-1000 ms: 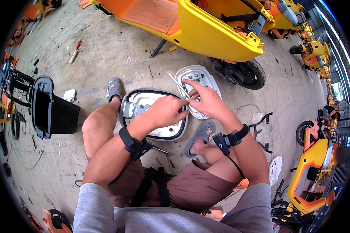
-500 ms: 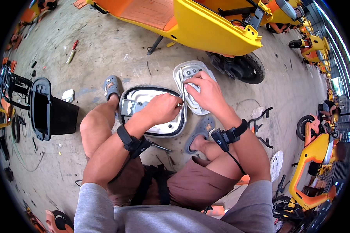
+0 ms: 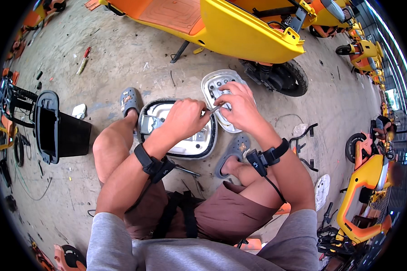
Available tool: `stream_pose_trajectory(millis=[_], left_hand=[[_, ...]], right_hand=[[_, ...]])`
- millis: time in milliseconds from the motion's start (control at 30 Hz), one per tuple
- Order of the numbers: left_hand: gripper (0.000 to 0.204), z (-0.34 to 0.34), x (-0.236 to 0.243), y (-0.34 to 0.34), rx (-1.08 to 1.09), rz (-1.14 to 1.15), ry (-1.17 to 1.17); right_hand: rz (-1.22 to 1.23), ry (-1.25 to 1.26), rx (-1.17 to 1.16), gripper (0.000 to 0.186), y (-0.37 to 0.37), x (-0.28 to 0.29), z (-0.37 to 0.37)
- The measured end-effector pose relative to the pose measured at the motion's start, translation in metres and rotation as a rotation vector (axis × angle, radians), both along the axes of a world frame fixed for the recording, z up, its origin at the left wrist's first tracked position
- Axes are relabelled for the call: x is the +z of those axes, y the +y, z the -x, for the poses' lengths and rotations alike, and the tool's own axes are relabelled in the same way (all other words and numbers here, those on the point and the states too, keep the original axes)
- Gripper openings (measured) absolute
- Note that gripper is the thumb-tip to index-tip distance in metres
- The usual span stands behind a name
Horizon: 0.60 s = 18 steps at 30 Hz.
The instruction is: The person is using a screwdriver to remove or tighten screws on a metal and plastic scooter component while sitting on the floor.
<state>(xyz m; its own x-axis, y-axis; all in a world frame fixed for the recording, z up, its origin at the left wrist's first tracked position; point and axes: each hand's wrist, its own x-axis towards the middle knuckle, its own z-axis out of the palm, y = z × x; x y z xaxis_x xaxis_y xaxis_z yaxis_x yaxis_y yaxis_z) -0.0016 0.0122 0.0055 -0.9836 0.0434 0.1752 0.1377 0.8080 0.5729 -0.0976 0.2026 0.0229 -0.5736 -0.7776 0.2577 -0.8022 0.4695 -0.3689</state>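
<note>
Between my hands is a thin, silvery strip point(image 3: 214, 109), mostly covered by fingers; its exact kind does not show. My left hand point(image 3: 185, 118) is closed, thumb and fingertips pinching the strip's near-left end. At the other end, my right hand point(image 3: 238, 105) grips it between thumb and bent forefinger. Below my left hand lies a white, rounded scooter seat, underside up point(image 3: 200, 147), with a black rim and a metal bracket point(image 3: 151, 123). A second white oval panel point(image 3: 211, 83) with several holes lies beyond it, partly behind my right hand.
A yellow and orange scooter point(image 3: 239, 38) stands ahead on its side stand. To the left is a black bin-shaped box point(image 3: 68, 131). A red-handled tool point(image 3: 84, 60) lies on the concrete floor. A metal rod point(image 3: 187, 170) lies by my legs; more scooters point(image 3: 364, 189) stand at right.
The long silvery strip, upright in view half a second ago, now shows only as a short, slanted piece. My left hand has risen slightly; my right fingers have curled closer to it.
</note>
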Motion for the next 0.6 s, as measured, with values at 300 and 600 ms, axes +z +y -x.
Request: stream_pose_trajectory(millis=[300,600], left_hand=[[0.020,-0.005,-0.009,0.000,-0.233,-0.244,-0.103],[0.023,0.002,-0.003,-0.006,-0.054,-0.067,0.189]], right_hand=[[-0.150,-0.519,-0.173,0.034,-0.019,0.022,-0.010],[-0.177,-0.161,0.028,0.030,-0.002,-0.007,-0.001]])
